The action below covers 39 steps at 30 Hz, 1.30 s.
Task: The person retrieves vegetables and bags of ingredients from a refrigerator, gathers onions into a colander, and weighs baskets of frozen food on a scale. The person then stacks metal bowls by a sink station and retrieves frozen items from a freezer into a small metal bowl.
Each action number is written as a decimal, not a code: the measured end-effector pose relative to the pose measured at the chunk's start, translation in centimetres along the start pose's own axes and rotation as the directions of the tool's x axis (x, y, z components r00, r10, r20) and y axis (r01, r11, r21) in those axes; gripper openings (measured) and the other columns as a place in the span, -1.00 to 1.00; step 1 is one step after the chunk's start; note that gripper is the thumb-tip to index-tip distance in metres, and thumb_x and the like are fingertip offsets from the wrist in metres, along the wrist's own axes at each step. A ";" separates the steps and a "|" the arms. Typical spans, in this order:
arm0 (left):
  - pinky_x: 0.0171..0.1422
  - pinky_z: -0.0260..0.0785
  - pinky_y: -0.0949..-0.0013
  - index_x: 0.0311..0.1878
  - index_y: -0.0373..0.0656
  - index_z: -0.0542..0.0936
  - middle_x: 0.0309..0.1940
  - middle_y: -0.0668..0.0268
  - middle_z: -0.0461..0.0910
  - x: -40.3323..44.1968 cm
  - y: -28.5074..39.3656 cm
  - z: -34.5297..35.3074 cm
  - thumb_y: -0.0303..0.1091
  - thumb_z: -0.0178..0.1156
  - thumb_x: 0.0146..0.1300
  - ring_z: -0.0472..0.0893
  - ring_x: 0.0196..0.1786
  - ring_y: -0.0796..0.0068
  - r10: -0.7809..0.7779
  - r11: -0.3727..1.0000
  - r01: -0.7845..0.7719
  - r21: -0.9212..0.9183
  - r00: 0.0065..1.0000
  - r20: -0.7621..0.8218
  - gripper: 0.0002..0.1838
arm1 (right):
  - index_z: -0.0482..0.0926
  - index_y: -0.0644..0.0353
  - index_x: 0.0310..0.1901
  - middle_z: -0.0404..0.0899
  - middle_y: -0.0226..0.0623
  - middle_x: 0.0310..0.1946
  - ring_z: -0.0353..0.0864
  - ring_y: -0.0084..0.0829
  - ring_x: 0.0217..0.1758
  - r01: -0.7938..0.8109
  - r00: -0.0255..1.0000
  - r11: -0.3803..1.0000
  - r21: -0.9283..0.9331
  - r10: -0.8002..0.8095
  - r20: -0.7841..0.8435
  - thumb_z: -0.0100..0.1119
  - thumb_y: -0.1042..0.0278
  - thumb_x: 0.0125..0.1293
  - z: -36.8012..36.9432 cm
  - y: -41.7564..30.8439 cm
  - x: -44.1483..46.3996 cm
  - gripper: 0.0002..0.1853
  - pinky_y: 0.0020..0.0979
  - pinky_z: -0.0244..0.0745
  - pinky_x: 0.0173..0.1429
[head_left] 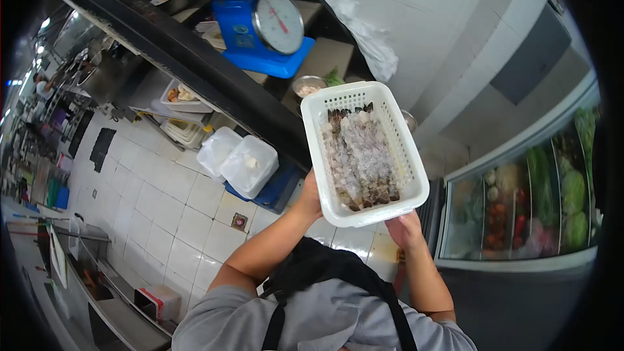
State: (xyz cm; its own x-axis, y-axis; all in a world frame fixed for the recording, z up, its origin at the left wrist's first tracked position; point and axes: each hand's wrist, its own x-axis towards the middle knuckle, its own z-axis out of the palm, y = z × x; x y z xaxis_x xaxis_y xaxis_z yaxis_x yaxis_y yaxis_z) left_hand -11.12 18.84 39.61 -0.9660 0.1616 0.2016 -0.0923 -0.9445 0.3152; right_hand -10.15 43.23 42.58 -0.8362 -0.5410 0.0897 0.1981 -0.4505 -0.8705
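Observation:
I hold a white plastic basket (413,179) with perforated sides in front of me. Inside it lies a frosty block of prawns (364,156), greyish, with dark tails along the far and near ends. My left hand (313,194) grips the basket's left side near its lower corner; most of its fingers are hidden behind the wall. At the near right corner, my right hand (405,229) is closed on the rim from below. A small metal bowl (309,84) with pale contents stands just beyond the basket's far left corner.
A blue dial scale (260,32) stands on a shelf ahead. White plastic containers (250,168) sit on a blue crate (279,185) at left. A glass-fronted fridge (520,201) with vegetables is on my right. A floor drain (239,221) shows in the tiles; a person (44,87) is far left.

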 end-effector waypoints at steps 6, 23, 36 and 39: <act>0.36 0.26 0.22 0.46 -0.03 0.02 0.28 0.27 0.28 1.2 -1.4 -0.1 -0.32 0.06 0.36 0.37 0.28 0.35 0.193 0.943 -0.103 0.316 0.944 -0.267 -0.33 | 0.24 0.11 0.37 0.37 -0.24 0.29 0.37 -0.17 0.33 -0.015 0.990 0.943 0.332 0.061 -0.131 0.06 -0.03 0.37 -1.5 3.9 4.9 -0.36 -0.01 0.29 0.39; 0.14 0.45 0.34 0.40 -0.17 0.19 0.30 0.13 0.28 11.0 12.5 0.5 -0.54 0.16 0.31 0.55 0.17 0.28 0.279 0.500 -0.167 0.850 0.960 0.025 -0.38 | 0.17 0.31 0.38 0.29 0.16 0.30 0.48 0.21 0.18 0.125 0.952 0.989 0.082 -0.143 0.270 -0.14 -0.11 0.34 1.9 -19.6 32.7 -0.27 0.29 0.64 -0.13; 0.44 0.12 0.09 0.29 -0.24 0.39 0.28 0.05 0.40 14.1 25.0 20.0 -0.02 0.41 0.05 0.36 0.35 0.04 0.183 -0.975 0.025 0.221 0.653 0.735 -0.21 | 0.28 0.34 0.23 0.54 0.07 -0.05 0.70 -0.01 -0.21 -0.154 0.869 0.982 -0.109 0.187 0.458 -0.07 -0.01 0.24 9.3 -15.8 50.5 -0.35 -0.08 0.76 -0.32; 0.47 0.08 0.07 0.22 -0.20 0.47 0.21 0.09 0.49 19.5 28.3 22.2 -0.01 0.37 0.11 0.40 0.30 0.05 0.058 -0.995 -0.007 0.104 0.790 0.611 -0.32 | 0.26 0.34 0.24 0.51 0.07 -0.01 0.68 -0.11 -0.10 -0.095 0.872 0.972 -0.216 0.186 0.453 -0.08 -0.04 0.29 10.0 -15.8 50.8 -0.35 -0.16 0.74 -0.32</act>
State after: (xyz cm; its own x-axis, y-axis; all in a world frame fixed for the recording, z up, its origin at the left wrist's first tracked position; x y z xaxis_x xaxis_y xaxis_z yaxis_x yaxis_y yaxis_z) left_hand -27.24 1.60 73.05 -0.6210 0.2474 0.7437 0.1237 0.9679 -0.2187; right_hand -50.58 15.74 65.73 -0.4609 -0.8770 0.1356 0.1611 -0.2330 -0.9591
